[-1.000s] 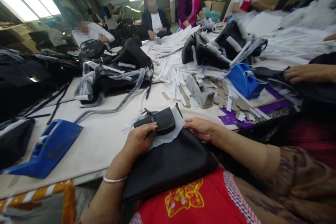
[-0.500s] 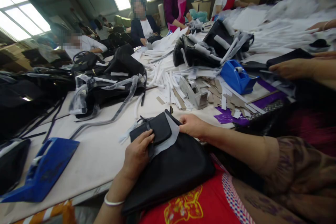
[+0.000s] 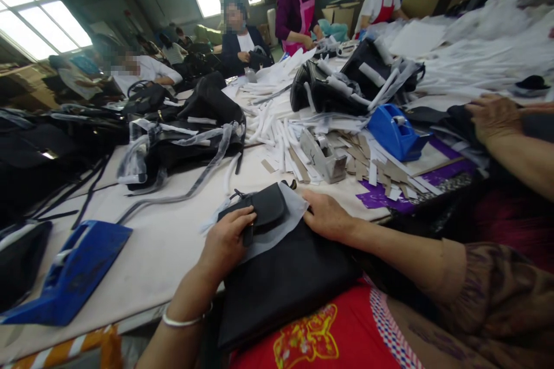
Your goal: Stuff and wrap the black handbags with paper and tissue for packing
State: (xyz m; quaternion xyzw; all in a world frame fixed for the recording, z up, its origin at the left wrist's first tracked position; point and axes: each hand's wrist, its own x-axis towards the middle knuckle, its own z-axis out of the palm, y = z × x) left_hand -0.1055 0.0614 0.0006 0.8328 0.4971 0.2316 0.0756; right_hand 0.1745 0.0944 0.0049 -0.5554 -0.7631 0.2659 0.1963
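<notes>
A black bag [image 3: 289, 277] rests across the red apron [image 3: 303, 334] and the table's near edge. On its upper side sits a small black flap pocket [image 3: 270, 204], with a thin white sheet [image 3: 288, 228] tucked beneath and showing along its right and lower sides. My left hand [image 3: 229, 236] is closed over the pocket's left end, its fingers pressing on the flap near a narrow strap. At the sheet's right corner, my right hand [image 3: 326, 213] pinches the edge. The thumb tip and part of the bag's far side are hidden.
Blue tape dispensers stand at the left [image 3: 73, 277] and right [image 3: 396, 132], with a grey tape dispenser [image 3: 322, 155] between. Beyond lie a plastic-wrapped black bag [image 3: 186, 150], white strips [image 3: 277, 132] and card pieces [image 3: 363, 158]. A co-worker's hand [image 3: 496, 118] works at the right.
My right hand has moved slightly right with the sheet's corner, and more of the sheet shows beside the pocket. The bag has turned slightly. The co-worker's hand at right has shifted over black material.
</notes>
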